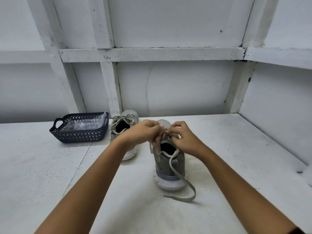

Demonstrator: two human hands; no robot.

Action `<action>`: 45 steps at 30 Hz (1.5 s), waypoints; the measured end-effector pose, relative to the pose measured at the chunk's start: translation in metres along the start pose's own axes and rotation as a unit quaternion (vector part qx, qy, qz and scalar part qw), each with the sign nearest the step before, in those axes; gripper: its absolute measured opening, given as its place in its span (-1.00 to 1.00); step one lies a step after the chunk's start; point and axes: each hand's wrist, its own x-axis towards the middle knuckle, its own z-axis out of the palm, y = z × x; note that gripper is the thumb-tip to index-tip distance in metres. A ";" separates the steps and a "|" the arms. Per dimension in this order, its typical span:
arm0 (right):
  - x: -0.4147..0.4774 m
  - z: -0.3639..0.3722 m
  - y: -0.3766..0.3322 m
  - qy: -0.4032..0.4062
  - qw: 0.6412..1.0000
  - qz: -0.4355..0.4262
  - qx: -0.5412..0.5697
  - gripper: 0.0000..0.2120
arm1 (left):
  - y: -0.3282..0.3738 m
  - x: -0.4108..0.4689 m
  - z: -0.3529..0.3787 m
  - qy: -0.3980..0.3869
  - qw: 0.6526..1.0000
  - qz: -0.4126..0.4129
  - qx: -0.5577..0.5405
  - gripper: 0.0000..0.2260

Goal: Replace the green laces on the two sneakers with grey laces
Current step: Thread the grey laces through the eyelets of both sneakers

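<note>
No readable text, labels, brands or numbers anywhere in view.

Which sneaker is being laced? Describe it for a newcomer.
On the white table, right of the dark basket, stand two sneakers. It is the nearer one, under the left hand and right hand. Unlike its tied neighbour, its lace trails loose onto the table.

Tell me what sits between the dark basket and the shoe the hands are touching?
The other sneaker, already laced, stands between the basket and the near sneaker, as the head view shows.
</note>
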 end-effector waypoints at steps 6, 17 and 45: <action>0.006 -0.045 -0.015 -0.051 0.995 -0.028 -0.082 -0.61 | 0.007 0.002 0.005 -0.077 0.989 -0.086 0.090 -0.78; -0.007 -0.067 -0.022 -0.087 0.990 -0.049 -0.104 -0.56 | 0.011 0.013 0.023 -0.093 0.940 0.018 0.327 -0.87; 0.051 -0.029 -0.096 -0.003 0.943 0.054 0.328 -0.72 | -0.009 -0.008 -0.004 0.059 0.914 0.037 -0.399 -0.79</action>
